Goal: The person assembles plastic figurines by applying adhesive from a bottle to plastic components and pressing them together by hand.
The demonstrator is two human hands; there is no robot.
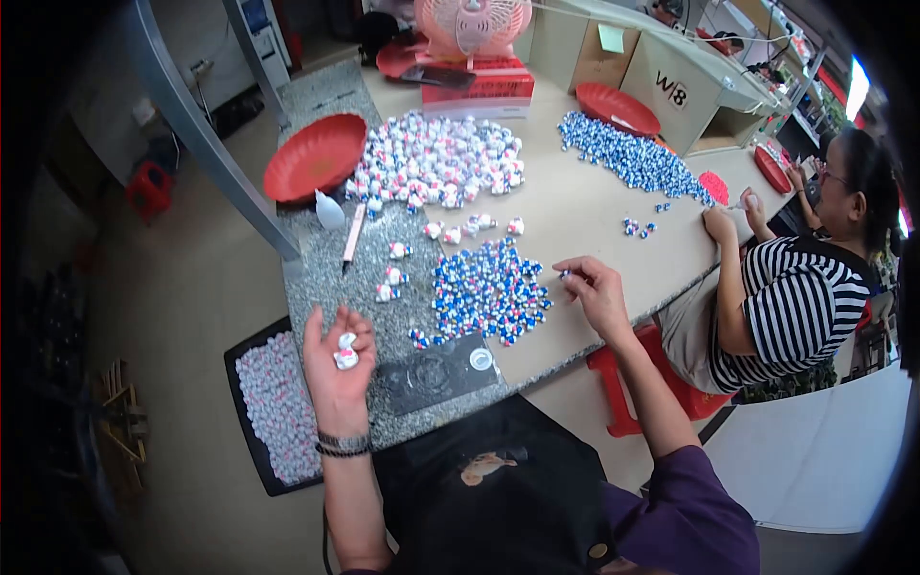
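Observation:
My left hand (337,374) is palm up with its fingers loosely curled, and small white figures (347,358) with a touch of pink lie in it. Thumb and forefinger of my right hand (596,297) pinch a tiny blue piece (565,274). Just left of that hand spreads a pile of small blue-and-white pieces (489,292). A few white figures with blue parts (389,285) stand on the granite between my hands. Farther back lies a large heap of white-and-pink figures (436,158).
A black tray (251,450) full of white figures is at the left. Beyond are a red dish (316,158), a white squeeze bottle (329,211), a pen-like tool (355,235) and a pink fan (474,27). A co-worker (800,278) sits at the right beside a blue heap (632,158).

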